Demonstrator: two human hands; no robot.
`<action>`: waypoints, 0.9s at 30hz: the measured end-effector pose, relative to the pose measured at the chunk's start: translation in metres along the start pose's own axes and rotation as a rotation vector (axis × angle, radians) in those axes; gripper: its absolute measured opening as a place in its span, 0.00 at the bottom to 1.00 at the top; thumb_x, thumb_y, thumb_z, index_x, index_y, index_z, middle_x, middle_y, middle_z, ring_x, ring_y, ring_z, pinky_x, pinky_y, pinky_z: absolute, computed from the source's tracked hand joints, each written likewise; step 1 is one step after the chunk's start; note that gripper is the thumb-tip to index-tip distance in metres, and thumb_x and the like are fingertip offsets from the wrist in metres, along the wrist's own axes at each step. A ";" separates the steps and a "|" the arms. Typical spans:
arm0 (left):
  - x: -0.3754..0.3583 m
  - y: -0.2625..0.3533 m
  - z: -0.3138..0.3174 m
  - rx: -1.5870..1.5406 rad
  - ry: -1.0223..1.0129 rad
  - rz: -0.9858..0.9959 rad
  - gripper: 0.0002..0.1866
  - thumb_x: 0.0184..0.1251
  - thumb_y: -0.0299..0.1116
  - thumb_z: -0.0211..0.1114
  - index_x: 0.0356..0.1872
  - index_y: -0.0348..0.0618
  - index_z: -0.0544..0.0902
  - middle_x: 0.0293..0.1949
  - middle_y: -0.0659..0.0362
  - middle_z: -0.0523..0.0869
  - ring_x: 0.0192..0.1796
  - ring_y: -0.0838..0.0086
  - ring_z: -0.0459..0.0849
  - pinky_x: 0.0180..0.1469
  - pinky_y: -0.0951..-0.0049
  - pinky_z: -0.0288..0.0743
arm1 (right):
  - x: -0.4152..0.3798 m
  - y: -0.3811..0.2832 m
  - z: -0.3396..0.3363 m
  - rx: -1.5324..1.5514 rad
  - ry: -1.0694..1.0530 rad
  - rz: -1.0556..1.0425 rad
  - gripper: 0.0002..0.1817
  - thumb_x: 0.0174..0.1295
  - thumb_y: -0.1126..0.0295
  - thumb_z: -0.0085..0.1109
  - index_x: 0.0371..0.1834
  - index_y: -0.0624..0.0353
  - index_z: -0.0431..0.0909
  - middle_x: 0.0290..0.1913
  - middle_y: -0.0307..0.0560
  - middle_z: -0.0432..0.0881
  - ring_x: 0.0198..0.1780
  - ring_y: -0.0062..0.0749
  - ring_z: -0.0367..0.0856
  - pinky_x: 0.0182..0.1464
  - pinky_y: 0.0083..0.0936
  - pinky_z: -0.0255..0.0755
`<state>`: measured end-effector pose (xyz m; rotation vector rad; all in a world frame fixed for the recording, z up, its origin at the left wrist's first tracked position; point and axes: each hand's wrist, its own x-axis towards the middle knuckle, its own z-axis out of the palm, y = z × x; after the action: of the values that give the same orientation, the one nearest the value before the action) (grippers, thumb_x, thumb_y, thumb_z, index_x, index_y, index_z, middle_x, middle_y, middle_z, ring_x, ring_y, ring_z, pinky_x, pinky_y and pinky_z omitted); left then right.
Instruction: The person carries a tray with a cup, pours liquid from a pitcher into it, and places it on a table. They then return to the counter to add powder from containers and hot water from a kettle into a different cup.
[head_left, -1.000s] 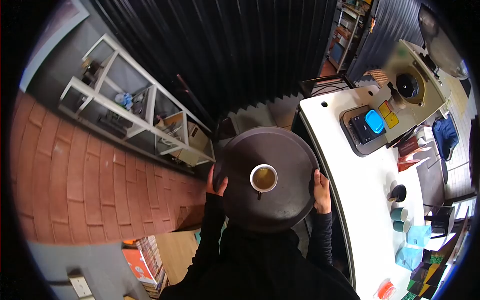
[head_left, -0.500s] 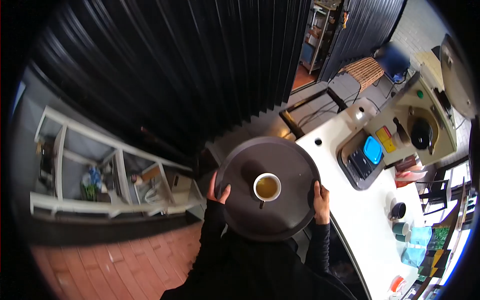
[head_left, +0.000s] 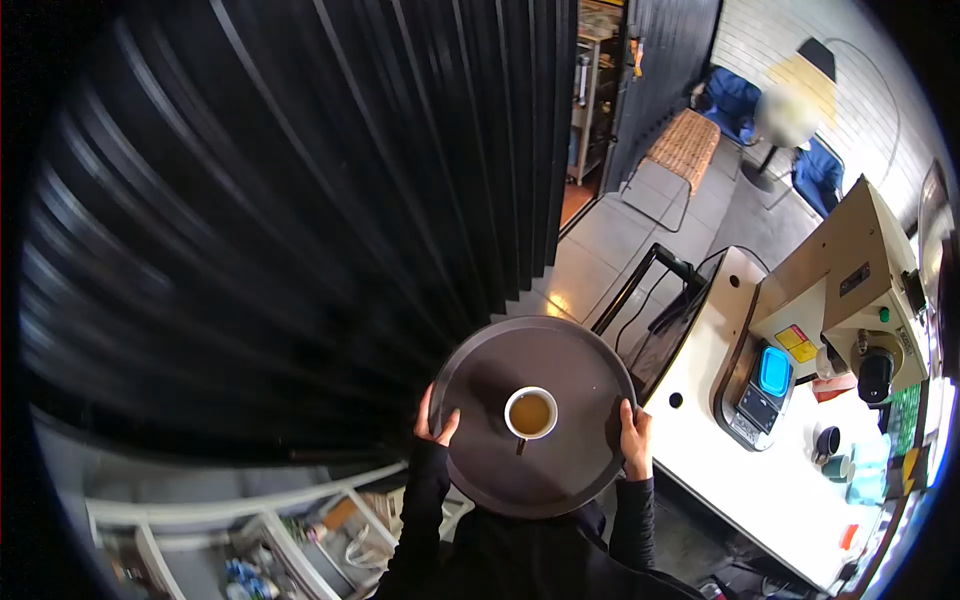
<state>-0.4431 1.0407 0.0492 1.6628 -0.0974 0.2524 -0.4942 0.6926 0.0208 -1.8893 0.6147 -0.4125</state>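
Note:
A round dark brown serving tray (head_left: 540,470) is held level in front of my body. Near its middle stands a white cup (head_left: 530,413) of brownish drink, upright, its handle toward me. My left hand (head_left: 437,418) grips the tray's left edge, thumb over the rim and fingers at the outside. At the right edge my right hand (head_left: 635,440) holds it the same way, thumb on top. The fingers under the tray are hidden.
On my right runs a white counter (head_left: 700,440) with a black scale (head_left: 757,408), a blue lid (head_left: 774,371) and a beige machine (head_left: 860,290). Black corrugated panels (head_left: 330,200) rise ahead and left. Low white shelving (head_left: 250,510) stands lower left. A wicker bench (head_left: 685,145) is farther off.
My view has turned and moved forward; the shelving has slid down and the bench and chairs show more. The tray with the cup stays in both hands, a little lower in view.

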 end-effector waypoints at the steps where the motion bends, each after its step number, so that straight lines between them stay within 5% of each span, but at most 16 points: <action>1: 0.016 -0.004 0.001 -0.037 -0.013 -0.045 0.36 0.56 0.30 0.69 0.66 0.42 0.64 0.60 0.56 0.73 0.61 0.70 0.71 0.61 0.70 0.65 | 0.009 -0.015 -0.002 0.002 0.027 0.011 0.21 0.67 0.58 0.52 0.19 0.61 0.69 0.18 0.27 0.61 0.22 0.12 0.56 0.22 0.20 0.49; 3: 0.051 -0.007 0.009 0.002 -0.039 0.016 0.34 0.57 0.29 0.68 0.66 0.42 0.64 0.60 0.56 0.73 0.60 0.70 0.72 0.60 0.71 0.66 | 0.029 -0.036 0.000 -0.033 -0.360 0.406 0.31 0.65 0.44 0.48 0.53 0.65 0.73 0.53 0.63 0.69 0.55 0.43 0.68 0.57 0.35 0.62; 4: 0.069 0.007 0.016 0.001 -0.071 -0.069 0.34 0.57 0.29 0.68 0.66 0.43 0.64 0.60 0.57 0.73 0.60 0.71 0.72 0.60 0.72 0.66 | 0.030 -0.026 0.019 -0.098 -0.089 0.320 0.28 0.65 0.47 0.49 0.44 0.67 0.76 0.41 0.56 0.75 0.44 0.37 0.72 0.46 0.33 0.66; 5: 0.088 0.012 0.024 0.001 -0.100 -0.151 0.33 0.58 0.28 0.67 0.66 0.44 0.65 0.60 0.57 0.73 0.59 0.72 0.72 0.59 0.72 0.67 | 0.036 -0.016 0.026 -0.088 -0.074 0.325 0.28 0.65 0.47 0.49 0.44 0.67 0.76 0.41 0.56 0.75 0.44 0.37 0.72 0.46 0.33 0.66; 8: 0.146 -0.018 0.046 0.022 -0.161 -0.069 0.33 0.58 0.27 0.67 0.66 0.45 0.65 0.60 0.58 0.73 0.58 0.74 0.72 0.57 0.74 0.68 | 0.078 -0.046 0.043 0.141 0.008 0.166 0.24 0.66 0.54 0.52 0.23 0.66 0.72 0.15 0.37 0.63 0.23 0.22 0.61 0.26 0.29 0.57; 17: 0.321 -0.061 0.142 0.072 -0.404 0.105 0.34 0.54 0.26 0.70 0.64 0.40 0.66 0.59 0.55 0.74 0.60 0.69 0.71 0.61 0.71 0.65 | 0.198 -0.083 0.067 0.226 0.263 0.212 0.26 0.70 0.54 0.45 0.18 0.61 0.58 0.19 0.31 0.54 0.25 0.16 0.52 0.23 0.25 0.46; 19: 0.357 -0.067 0.168 -0.024 -0.469 0.010 0.36 0.55 0.32 0.70 0.65 0.43 0.64 0.61 0.52 0.71 0.63 0.64 0.69 0.61 0.62 0.66 | 0.221 -0.080 0.068 0.201 0.314 0.242 0.25 0.70 0.54 0.45 0.18 0.59 0.62 0.18 0.27 0.56 0.24 0.13 0.50 0.24 0.22 0.43; 27: 0.458 -0.070 0.263 -0.043 -0.748 -0.006 0.38 0.56 0.36 0.69 0.66 0.38 0.61 0.60 0.52 0.71 0.62 0.67 0.70 0.62 0.67 0.63 | 0.284 -0.085 0.067 0.202 0.516 0.266 0.21 0.70 0.61 0.46 0.27 0.71 0.68 0.19 0.36 0.61 0.27 0.17 0.58 0.26 0.24 0.55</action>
<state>0.0443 0.8268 0.0598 1.6387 -0.6520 -0.3859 -0.2089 0.6017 0.0745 -1.4833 1.1071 -0.7653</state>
